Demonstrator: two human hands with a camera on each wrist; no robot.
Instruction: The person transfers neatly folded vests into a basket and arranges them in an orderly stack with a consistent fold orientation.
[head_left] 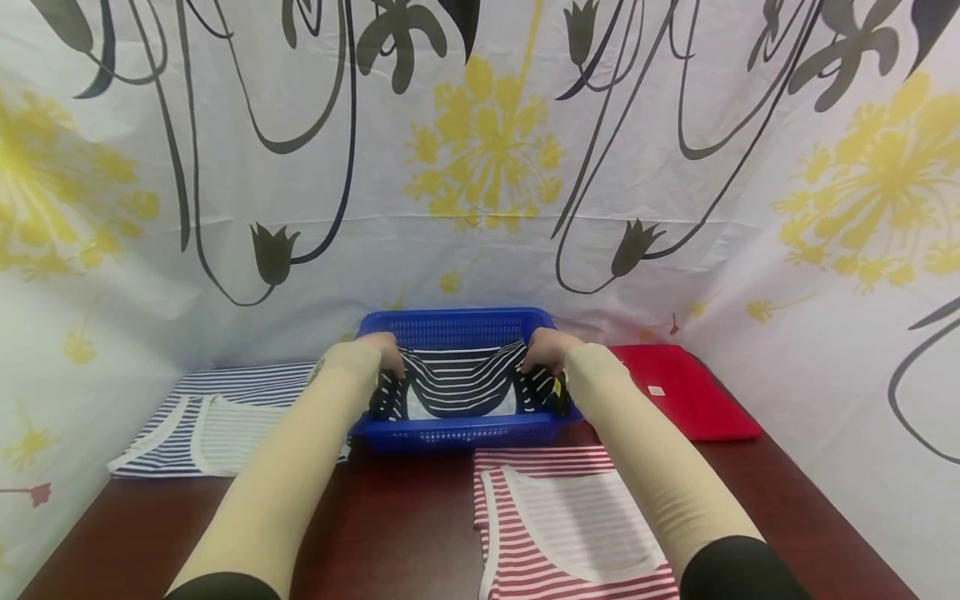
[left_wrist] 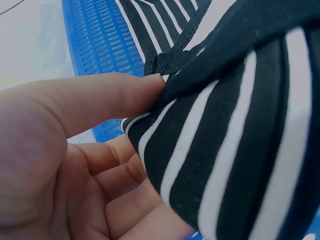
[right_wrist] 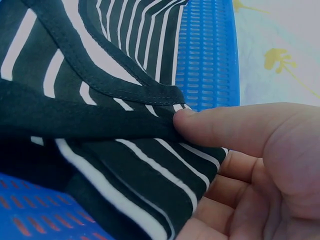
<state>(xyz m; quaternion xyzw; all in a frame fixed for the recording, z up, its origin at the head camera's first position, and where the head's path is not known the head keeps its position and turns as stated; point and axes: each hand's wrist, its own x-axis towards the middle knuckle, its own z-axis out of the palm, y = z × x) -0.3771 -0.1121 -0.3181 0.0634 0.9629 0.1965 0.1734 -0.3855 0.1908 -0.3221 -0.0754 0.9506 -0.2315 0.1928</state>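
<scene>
A black-and-white striped top (head_left: 461,387) lies in the blue plastic basket (head_left: 457,316), its neckline sagging between the hands. At its left shoulder, my left hand (head_left: 388,353) pinches the cloth; in the left wrist view the thumb (left_wrist: 120,95) presses on the dark trim, with the other fingers behind the fabric. My right hand (head_left: 549,347) pinches the opposite shoulder, and the right wrist view shows its thumb (right_wrist: 215,125) on the dark binding. Both hands are inside the basket's rim. The lower part of the top is hidden.
A blue-and-white striped top (head_left: 165,429) lies left of the basket. In front is a red-and-white striped top (head_left: 525,533), and a folded red garment (head_left: 675,396) lies to the right. A patterned curtain (head_left: 480,250) hangs behind the dark red table (head_left: 397,525).
</scene>
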